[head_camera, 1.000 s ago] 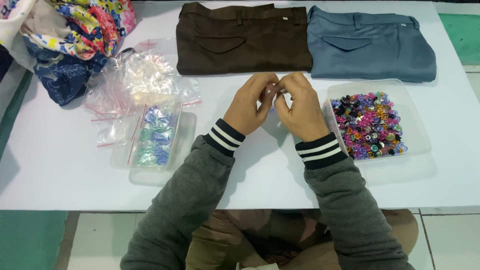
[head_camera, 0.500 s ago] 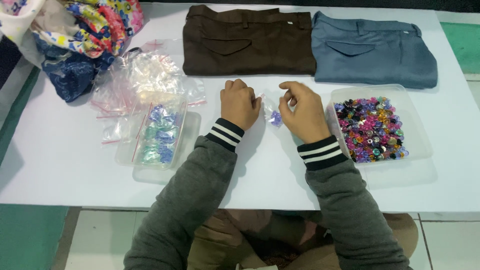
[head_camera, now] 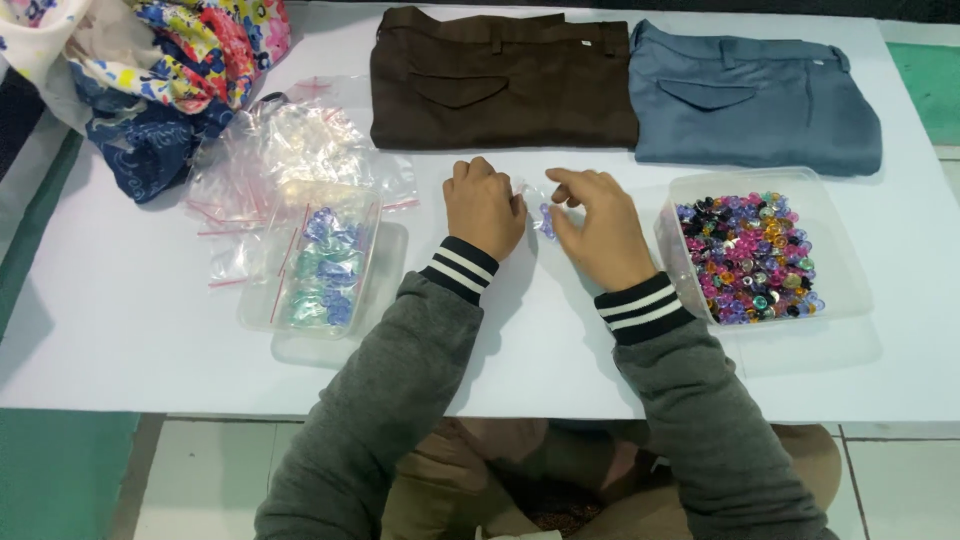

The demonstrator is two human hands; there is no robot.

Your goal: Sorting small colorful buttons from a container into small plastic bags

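White tabletop (head_camera: 120,330) carries everything here, with the largest pieces along its far edge: folded dark-brown trousers (head_camera: 500,80), folded slate-blue trousers (head_camera: 755,95), and a heap of flowered cloth (head_camera: 150,70) in the far left corner. Next in size is the clear rectangular plastic tray of mixed coloured beads (head_camera: 830,290) at the right. At the left stands a second clear tray of filled little bags, blue and green inside (head_camera: 320,265), with a loose pile of empty clear zip bags (head_camera: 290,160) behind it.

Between the trays both hands lie low on the table. The left hand (head_camera: 485,205) is curled, knuckles up, its fingertips pressing one edge of a small clear zip bag holding a few blue-violet beads (head_camera: 543,215). The right hand (head_camera: 600,230) pinches the bag's other edge between thumb and forefinger, the remaining fingers loosely spread.

Whether the seal is shut cannot be told. To handle this well, I judge the bag should stay flat, beads pushed away from the mouth, and the strip pressed from one end to the other.
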